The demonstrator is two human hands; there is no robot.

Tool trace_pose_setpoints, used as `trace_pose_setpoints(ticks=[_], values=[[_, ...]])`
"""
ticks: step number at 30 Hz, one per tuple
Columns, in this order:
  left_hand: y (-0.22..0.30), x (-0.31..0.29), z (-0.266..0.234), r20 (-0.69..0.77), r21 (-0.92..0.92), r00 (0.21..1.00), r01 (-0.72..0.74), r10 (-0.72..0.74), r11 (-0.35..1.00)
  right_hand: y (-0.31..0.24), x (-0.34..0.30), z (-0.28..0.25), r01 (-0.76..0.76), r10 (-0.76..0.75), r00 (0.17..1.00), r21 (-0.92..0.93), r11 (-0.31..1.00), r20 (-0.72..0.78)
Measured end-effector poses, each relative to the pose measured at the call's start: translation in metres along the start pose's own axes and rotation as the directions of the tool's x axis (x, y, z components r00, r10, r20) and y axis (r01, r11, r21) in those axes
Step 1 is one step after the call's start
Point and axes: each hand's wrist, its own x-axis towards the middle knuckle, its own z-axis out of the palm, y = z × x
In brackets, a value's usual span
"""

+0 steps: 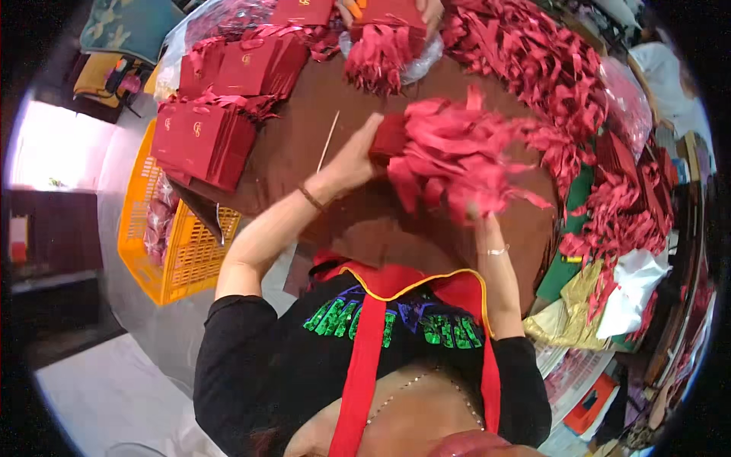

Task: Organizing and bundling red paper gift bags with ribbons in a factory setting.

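Observation:
Above the brown table my left hand (359, 156) grips the edge of a bundle of small red gift bags (388, 137). A thick mass of pinkish-red ribbons (457, 156) fans out from that bundle to the right, its ends blurred by motion. My right hand (480, 215) is at the lower edge of these ribbons; they cover most of its fingers, and what it grips, if anything, cannot be made out. To the left, more red gift bags (202, 141) stand in stacks, each front marked with a small gold emblem.
Across the far side, another person's hand (432, 14) is at a ribboned red bundle (381, 57). Loose red ribbons (533, 68) heap along the far right. A yellow plastic crate (190, 266) stands at the left. A thin stick (329, 141) lies on the brown table (304, 114).

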Motion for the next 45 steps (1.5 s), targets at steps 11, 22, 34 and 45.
trace_pose_setpoints(ticks=[11,22,34,45], values=[[-0.025,-0.039,0.02,-0.268,-0.081,0.961,0.05,-0.07,0.995,0.056,-0.013,0.124,-0.022,-0.336,0.882,-0.743,0.669,-0.329],[-0.008,0.016,0.02,-0.367,0.025,0.916,0.181,-0.16,0.983,0.003,0.008,0.064,0.036,-0.523,0.846,-0.969,0.246,-0.101],[0.026,0.257,-0.13,-0.03,-0.237,0.82,0.55,-0.572,0.801,-0.097,0.206,0.299,0.175,-0.365,0.927,-0.769,0.615,-0.081],[-0.057,0.295,-0.167,0.059,-0.413,0.739,0.63,-0.671,0.657,-0.1,0.286,0.291,0.165,-0.339,0.941,-0.84,0.517,-0.024]])
